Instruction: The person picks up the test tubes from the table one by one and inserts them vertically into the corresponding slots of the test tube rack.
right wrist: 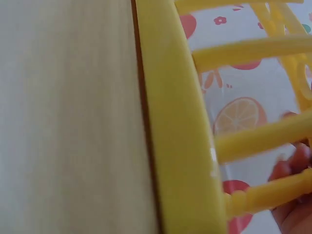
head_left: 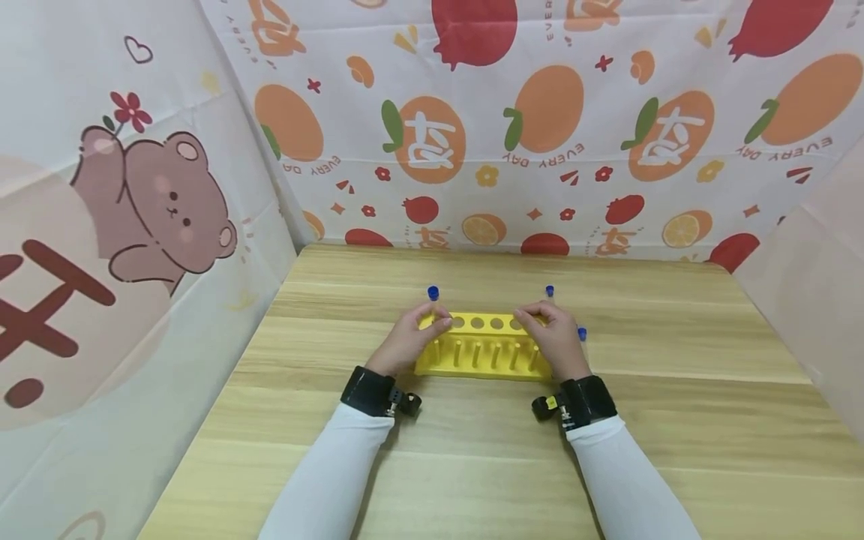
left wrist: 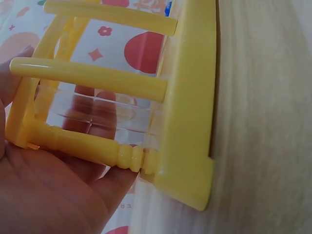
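A yellow test tube rack [head_left: 476, 370], with a row of round holes along its top and pegs below, stands upright on the table. My left hand [head_left: 403, 341] grips its left end, thumb at the front and fingers behind. In the left wrist view, a clear tube [left wrist: 105, 109] shows behind the posts, near those fingers. The rack's right end is gripped by my right hand [head_left: 556, 337], whose fingertips show partly behind the posts in the right wrist view. A blue cap [head_left: 433, 292] rises just beyond the left hand.
Beyond the right hand is a blue-capped tube [head_left: 550, 291]; another blue cap [head_left: 582, 333] shows beside that hand, its tube mostly hidden. The wooden table [head_left: 472, 472] meets a fruit-print cloth [head_left: 486, 135] at the back and a bear-print cloth [head_left: 169, 202] at left.
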